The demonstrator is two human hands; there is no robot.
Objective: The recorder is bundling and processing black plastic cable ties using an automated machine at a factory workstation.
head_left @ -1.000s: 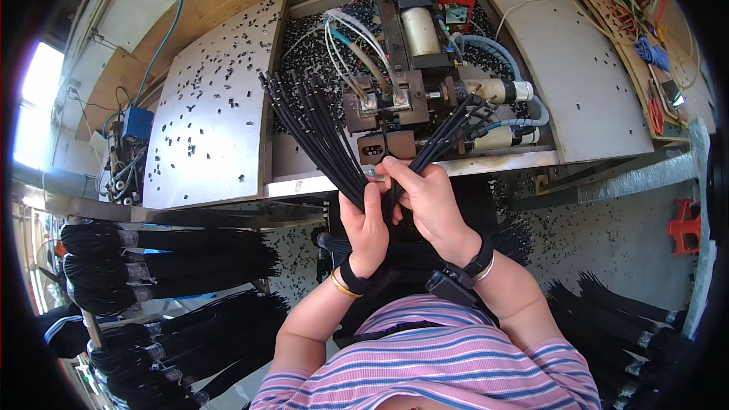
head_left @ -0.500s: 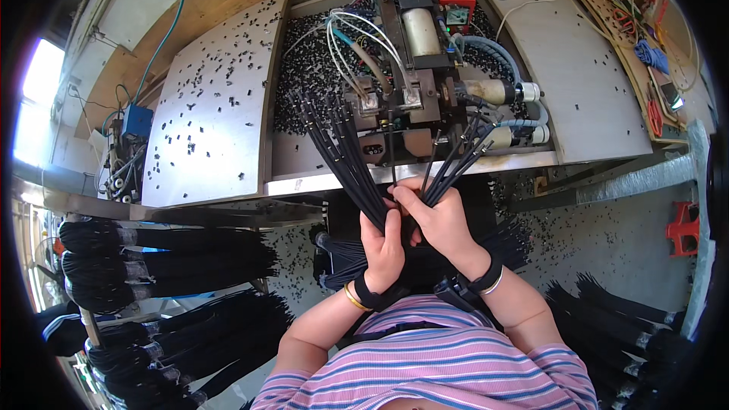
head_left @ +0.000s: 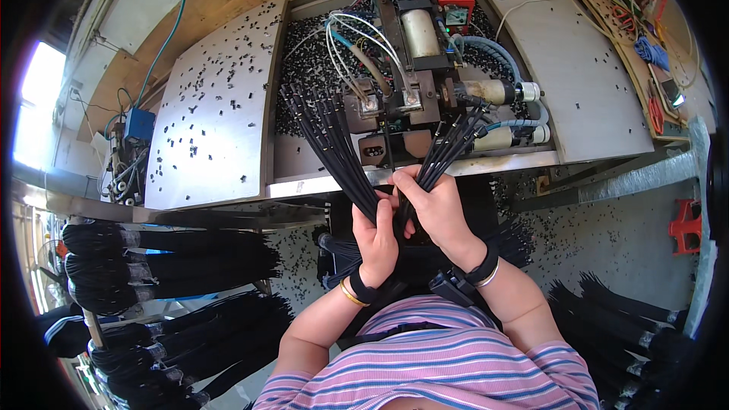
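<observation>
Grey metal bench (head_left: 205,129) up top, peppered with small black bits, and a machine (head_left: 414,68) of cylinders and hoses just behind the hands. Black bundles (head_left: 175,258) hang at lower left. At centre, left hand (head_left: 377,239) is raised, fingers clenched on a fan of thin black cables (head_left: 326,137); right hand (head_left: 440,209) grips a second cable bunch (head_left: 452,140) angled toward the machine.
</observation>
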